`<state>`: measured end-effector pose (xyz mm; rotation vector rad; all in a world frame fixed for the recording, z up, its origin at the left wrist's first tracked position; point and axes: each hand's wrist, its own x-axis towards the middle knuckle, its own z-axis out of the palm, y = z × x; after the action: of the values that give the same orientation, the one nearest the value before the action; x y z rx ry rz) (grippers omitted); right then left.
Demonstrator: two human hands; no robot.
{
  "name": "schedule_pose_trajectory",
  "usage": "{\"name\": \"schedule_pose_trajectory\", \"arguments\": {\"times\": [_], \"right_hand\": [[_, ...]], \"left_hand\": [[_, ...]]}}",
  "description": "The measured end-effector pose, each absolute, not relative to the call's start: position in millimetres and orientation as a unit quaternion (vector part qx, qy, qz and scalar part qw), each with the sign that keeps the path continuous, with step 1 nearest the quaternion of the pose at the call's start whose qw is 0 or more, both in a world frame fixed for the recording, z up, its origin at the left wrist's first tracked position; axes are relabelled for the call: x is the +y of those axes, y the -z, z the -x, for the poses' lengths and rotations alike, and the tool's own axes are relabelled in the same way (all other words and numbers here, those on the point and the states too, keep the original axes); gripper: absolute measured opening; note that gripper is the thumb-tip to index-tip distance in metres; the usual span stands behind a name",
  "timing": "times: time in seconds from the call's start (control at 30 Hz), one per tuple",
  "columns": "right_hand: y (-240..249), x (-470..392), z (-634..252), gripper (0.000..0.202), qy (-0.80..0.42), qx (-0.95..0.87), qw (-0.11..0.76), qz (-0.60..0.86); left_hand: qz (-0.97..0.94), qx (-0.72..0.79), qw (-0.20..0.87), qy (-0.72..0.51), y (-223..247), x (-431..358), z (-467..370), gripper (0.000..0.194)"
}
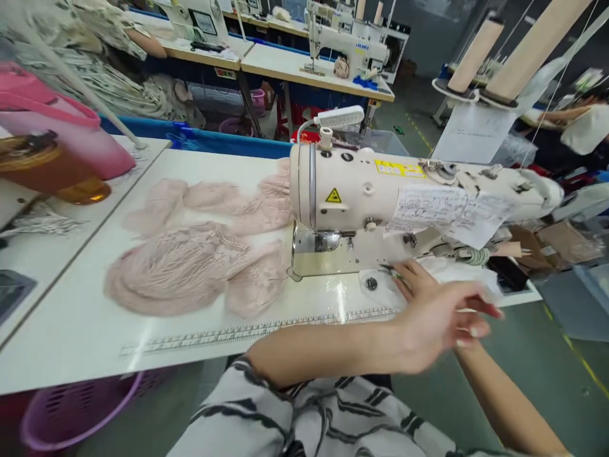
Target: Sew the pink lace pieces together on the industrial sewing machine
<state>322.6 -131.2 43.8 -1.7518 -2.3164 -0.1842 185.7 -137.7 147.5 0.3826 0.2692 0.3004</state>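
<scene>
My left hand (pixel 440 324) is stretched across to the right, above the front edge of the sewing table, its fingers loosely bent, apart and holding nothing. Below and behind it, my right hand (pixel 415 279) is low over the tabletop, partly covered by the left. From its fingers points a small dark pair of thread snips (pixel 391 271); the rest of the tool is hidden. Beside these fingers lies a round dark metal disc (pixel 371 284) on a pale patch. The white sewing machine (pixel 352 184) stands just beyond. Pale pink gathered fabric (pixel 176 270) lies to its left.
A printed ruler strip (pixel 214 336) runs along the table's front. White cloth (pixel 459 273) and papers lie at the right. A pink bag (pixel 61 127) and an amber container (pixel 52 168) stand at left, a purple basket (pixel 80 406) below. Thread cones (pixel 476 54) rise behind; other people sit nearby.
</scene>
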Motion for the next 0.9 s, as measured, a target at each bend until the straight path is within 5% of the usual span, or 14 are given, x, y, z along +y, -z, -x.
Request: {"name": "schedule_pose_trajectory", "arguments": {"times": [0.17, 0.37, 0.9], "right_hand": [[-36.2, -76.6, -301.7, 0.027, 0.028, -0.799, 0.073, 0.596], [-39.0, -75.2, -291.3, 0.033, 0.01, -0.791, 0.076, 0.607], [-35.1, -174.8, -360.9, 0.029, 0.038, -0.568, 0.093, 0.817]], "left_hand": [[-0.436, 0.354, 0.801, -0.205, -94.5, -109.9, -113.2, 0.024], [-0.857, 0.45, 0.245, -0.056, -50.8, -94.1, -71.6, 0.015], [-0.91, 0.403, -0.058, -0.081, -26.4, -109.4, -68.7, 0.024]]}}
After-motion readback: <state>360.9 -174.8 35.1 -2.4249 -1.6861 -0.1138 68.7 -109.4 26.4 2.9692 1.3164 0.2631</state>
